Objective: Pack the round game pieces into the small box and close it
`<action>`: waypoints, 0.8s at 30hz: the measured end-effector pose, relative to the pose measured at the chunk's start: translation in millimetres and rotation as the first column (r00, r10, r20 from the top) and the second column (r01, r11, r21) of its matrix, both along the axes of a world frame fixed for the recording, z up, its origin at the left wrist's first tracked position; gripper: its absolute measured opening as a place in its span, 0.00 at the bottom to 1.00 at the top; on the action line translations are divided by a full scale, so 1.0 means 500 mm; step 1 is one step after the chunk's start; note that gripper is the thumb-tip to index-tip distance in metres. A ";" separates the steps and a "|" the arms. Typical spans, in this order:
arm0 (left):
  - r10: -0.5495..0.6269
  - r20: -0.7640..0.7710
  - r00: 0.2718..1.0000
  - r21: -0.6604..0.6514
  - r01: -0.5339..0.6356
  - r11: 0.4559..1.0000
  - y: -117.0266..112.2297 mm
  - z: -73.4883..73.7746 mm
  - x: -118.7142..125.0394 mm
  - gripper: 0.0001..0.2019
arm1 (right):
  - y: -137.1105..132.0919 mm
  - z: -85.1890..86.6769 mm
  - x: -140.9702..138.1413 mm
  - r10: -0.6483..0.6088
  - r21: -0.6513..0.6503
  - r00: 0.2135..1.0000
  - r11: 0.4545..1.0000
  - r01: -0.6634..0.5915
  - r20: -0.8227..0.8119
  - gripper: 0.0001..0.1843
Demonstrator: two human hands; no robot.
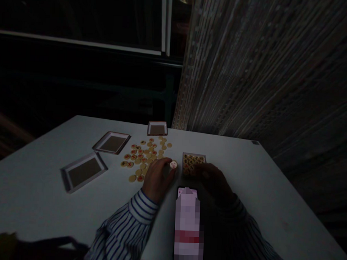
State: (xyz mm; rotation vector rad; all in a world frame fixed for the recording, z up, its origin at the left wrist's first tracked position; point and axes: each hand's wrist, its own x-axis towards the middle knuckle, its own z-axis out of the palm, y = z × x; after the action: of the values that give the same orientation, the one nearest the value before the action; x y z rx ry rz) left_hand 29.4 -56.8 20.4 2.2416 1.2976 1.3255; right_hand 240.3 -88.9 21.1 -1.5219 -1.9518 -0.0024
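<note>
Between the thumb and fingers of my left hand (157,178) is a round xiangqi piece (173,165) with a red character, held just above the table. Just right of it stands a small open box (182,160) with rows of xiangqi pieces (193,161) inside, mostly dark characters. My right hand (213,178) is at the box's right front side, fingers bent over its edge; shadow hides the fingertips and anything in them. Loose xiangqi pieces (140,156) lie scattered left of my left hand, some with red or black characters up, others blank.
Three shallow box parts lie on the white table (38,167): a tray (65,182) at left, another tray (96,147) behind it, and a smaller tray (157,123) at the back. A lit phone (187,217) lies between my forearms. A string curtain (235,71) hangs behind at right.
</note>
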 end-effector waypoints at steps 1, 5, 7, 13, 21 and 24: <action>-0.009 -0.004 1.000 -0.003 0.009 1.000 0.002 0.001 0.007 0.10 | 0.001 -0.001 0.006 -0.010 0.001 0.999 1.000 0.010 -0.048 0.10; -0.047 -0.003 0.999 -0.024 0.047 0.999 0.012 0.003 0.034 0.11 | 0.006 -0.013 0.028 -0.031 0.020 0.975 0.999 0.036 -0.218 0.10; -0.053 0.017 0.998 -0.045 0.053 0.998 0.015 0.003 0.046 0.11 | 0.009 -0.024 0.035 -0.039 0.015 0.960 0.999 0.045 -0.276 0.11; -0.066 0.034 0.997 -0.119 0.069 0.990 0.029 -0.001 0.074 0.12 | 0.013 -0.045 0.042 -0.078 0.001 0.930 0.996 0.084 -0.359 0.12; -0.070 0.038 0.997 -0.122 0.074 0.990 0.058 -0.018 0.115 0.10 | 0.014 -0.044 0.040 -0.116 -0.033 0.907 0.993 0.113 -0.404 0.11; -0.073 0.052 0.996 -0.116 0.079 0.990 0.063 -0.039 0.118 0.10 | 0.015 -0.046 0.042 -0.132 -0.054 0.901 0.991 0.121 -0.413 0.11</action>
State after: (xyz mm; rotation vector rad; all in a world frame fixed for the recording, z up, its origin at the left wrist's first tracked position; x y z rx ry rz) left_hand 88.5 -25.0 1.0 2.1449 1.2280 1.2340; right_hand 261.4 -81.3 -1.7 -1.5184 -1.5179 0.2729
